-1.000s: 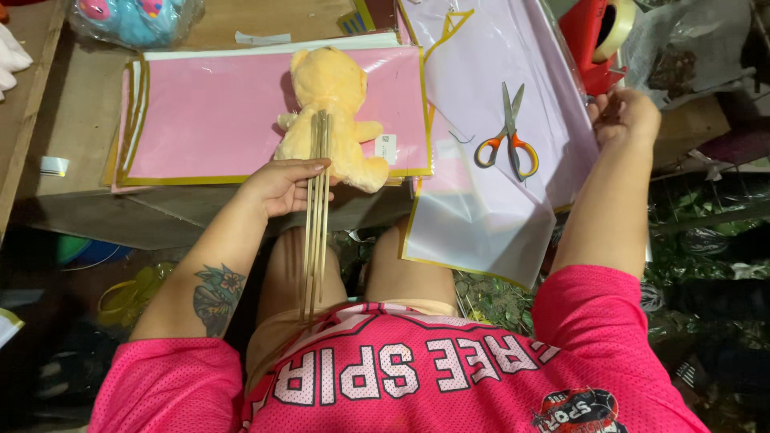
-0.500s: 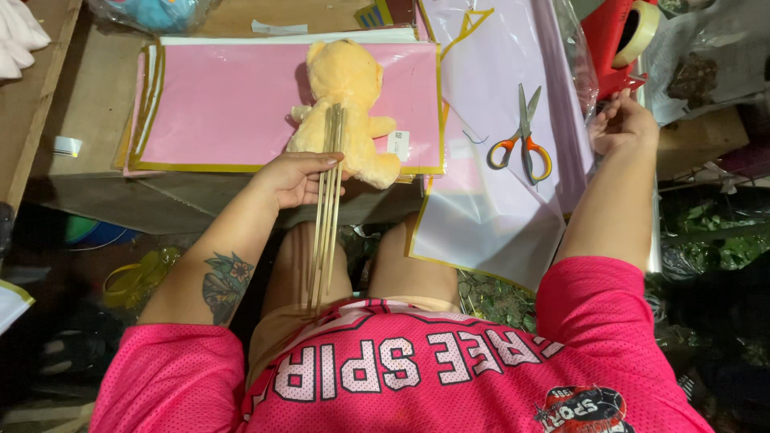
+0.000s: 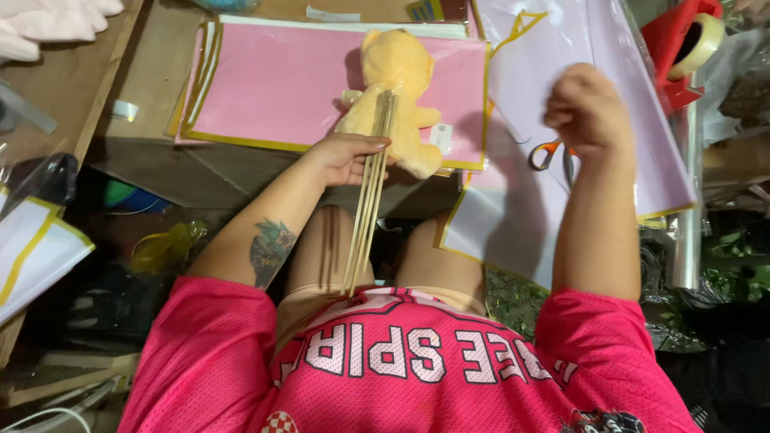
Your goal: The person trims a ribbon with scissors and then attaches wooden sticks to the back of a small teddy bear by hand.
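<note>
- The left hand is gripping one bundle of thin wooden sticks, too many to count, lying against one yellow plush bear.
- The bear is lying on a stack of pink sheets with yellow edges; a small white tag is hanging at its right side.
- The right hand is making a closed fist above one pair of orange-handled scissors; I cannot tell if it holds anything.
- One tape roll is sitting in a red holder, far right.
</note>
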